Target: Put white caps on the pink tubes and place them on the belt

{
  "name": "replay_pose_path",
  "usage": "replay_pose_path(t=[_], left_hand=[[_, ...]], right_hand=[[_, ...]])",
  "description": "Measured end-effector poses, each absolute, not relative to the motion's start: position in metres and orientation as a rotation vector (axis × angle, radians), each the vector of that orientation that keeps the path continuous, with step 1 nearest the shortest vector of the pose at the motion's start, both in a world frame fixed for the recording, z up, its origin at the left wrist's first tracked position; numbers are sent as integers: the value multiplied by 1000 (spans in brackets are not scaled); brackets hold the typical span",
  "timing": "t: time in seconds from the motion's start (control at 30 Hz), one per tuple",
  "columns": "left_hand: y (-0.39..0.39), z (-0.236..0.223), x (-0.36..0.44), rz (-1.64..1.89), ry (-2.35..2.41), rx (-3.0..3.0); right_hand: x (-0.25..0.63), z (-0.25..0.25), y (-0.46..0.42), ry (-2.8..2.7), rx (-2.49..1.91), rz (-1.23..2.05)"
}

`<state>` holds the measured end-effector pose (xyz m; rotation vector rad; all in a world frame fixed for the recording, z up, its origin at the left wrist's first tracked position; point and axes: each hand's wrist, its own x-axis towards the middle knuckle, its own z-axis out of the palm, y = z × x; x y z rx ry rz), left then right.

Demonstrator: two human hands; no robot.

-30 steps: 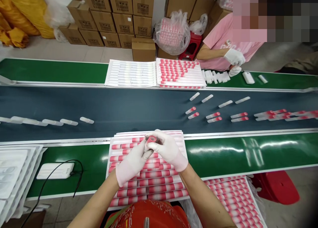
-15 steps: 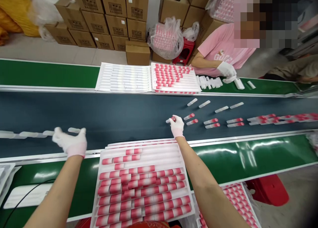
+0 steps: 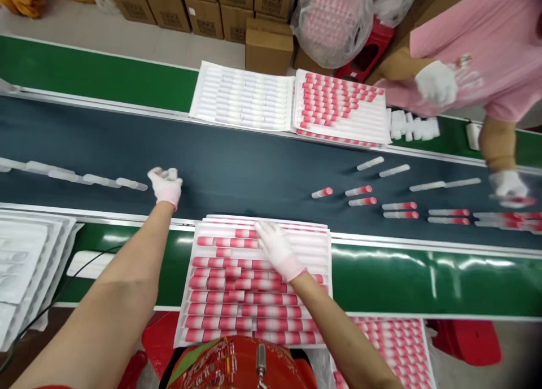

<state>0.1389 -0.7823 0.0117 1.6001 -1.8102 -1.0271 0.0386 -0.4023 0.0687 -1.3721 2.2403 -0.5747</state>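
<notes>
On the dark belt (image 3: 237,169), my left hand (image 3: 165,188) is closed, with a short white tube (image 3: 172,174) between its fingers. Other translucent white tubes (image 3: 96,179) lie in a line to its left. My gloved right hand (image 3: 277,250) rests over the upper rows of a white tray (image 3: 311,253), fingers stretched out beside a red-and-white tube (image 3: 245,234). Whatever lies beneath the palm is hidden. Rows of red-and-white tubes (image 3: 275,324) fill the lower part of the tray, a few loose on top.
Red-ended tubes (image 3: 359,201) and white tubes (image 3: 394,170) lie on the belt at right. Across it stand a tray of white tubes (image 3: 241,98) and one of red tubes (image 3: 339,104). A person in pink (image 3: 499,44) reaches over the belt. Stacked trays (image 3: 38,265) stand at left.
My right hand has gone from the belt, where it pinched a red-ended tube, to the tray. My left hand now holds a white tube. The view has tilted down; the person opposite reaches over the belt.
</notes>
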Motion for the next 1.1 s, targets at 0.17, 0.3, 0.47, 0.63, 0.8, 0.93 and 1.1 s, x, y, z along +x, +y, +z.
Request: replay_pose_path(t=[0.17, 0.3, 0.47, 0.63, 0.8, 0.93, 1.1], left_hand=[[-740, 5, 170, -1001, -2195, 1551], [-719, 3, 176, -961, -2516, 1399], [-700, 10, 151, -1036, -2794, 1278], [-697, 13, 127, -1286, -3068, 1034], [-707, 16, 111, -1293, -3355, 875], [-705, 15, 87, -1109, -3564, 855], [-694, 16, 65, -943, -3715, 739]], right_hand=[[60, 39, -418, 2342, -1409, -335], [49, 47, -420, 2328, -1408, -363], [55, 75, -415, 2289, -1389, -513], [52, 77, -401, 2338, -1337, -591], [36, 72, -385, 2379, -1262, -624], [32, 65, -380, 2392, -1111, -785], [33, 72, -380, 2214, -542, -1289]])
